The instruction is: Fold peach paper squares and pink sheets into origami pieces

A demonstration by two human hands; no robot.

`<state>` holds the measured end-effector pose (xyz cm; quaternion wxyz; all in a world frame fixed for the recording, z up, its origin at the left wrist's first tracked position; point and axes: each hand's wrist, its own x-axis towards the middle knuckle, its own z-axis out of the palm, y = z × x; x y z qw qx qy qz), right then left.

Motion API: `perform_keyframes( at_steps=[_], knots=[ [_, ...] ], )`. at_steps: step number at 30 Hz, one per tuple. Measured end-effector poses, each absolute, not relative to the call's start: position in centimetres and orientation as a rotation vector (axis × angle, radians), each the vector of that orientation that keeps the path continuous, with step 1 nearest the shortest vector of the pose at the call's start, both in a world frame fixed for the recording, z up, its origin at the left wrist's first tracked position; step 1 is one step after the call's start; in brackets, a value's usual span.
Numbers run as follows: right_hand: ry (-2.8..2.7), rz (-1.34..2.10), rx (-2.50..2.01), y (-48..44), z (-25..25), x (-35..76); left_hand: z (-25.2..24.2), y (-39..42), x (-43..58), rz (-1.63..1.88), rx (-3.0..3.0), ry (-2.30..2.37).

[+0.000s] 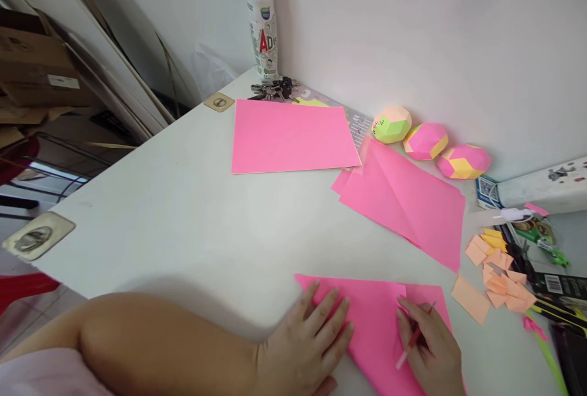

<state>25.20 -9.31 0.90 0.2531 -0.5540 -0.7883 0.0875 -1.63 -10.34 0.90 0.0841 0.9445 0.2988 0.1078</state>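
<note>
A folded sheet of pink paper (371, 310) lies on the white table at the near edge. My left hand (312, 341) rests flat on its left part with the fingers spread. At the paper's right side is my right hand (428, 341), its thumb and index finger close to a folded edge. Held among the right fingers is a slim red and white pen-like stick (414, 339), slanting across the hand; its exact kind is unclear. Part of the folded paper is hidden under both hands.
Beyond lie a flat pink sheet (293, 138) and creased pink sheets (403, 200). Three faceted paper balls (425, 140) sit against the wall. Folded peach paper pieces (507, 283) are at right. A white bottle (263, 29) and keys (275, 89) stand at the far corner.
</note>
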Motion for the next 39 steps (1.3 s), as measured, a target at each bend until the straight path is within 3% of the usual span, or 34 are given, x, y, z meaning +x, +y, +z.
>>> perform_keyframes(
  at_steps=[11, 39],
  knots=[
    [-2.293, 0.192, -1.388, -9.0, 1.1, 25.9, 2.0, -10.9, -1.5, 0.164, 2.886, 1.169],
    [-2.380, 0.212, -1.497, -8.8, 1.3, 26.9, 2.0, -10.9, -1.4, 0.057, 2.872, 1.238]
  ],
)
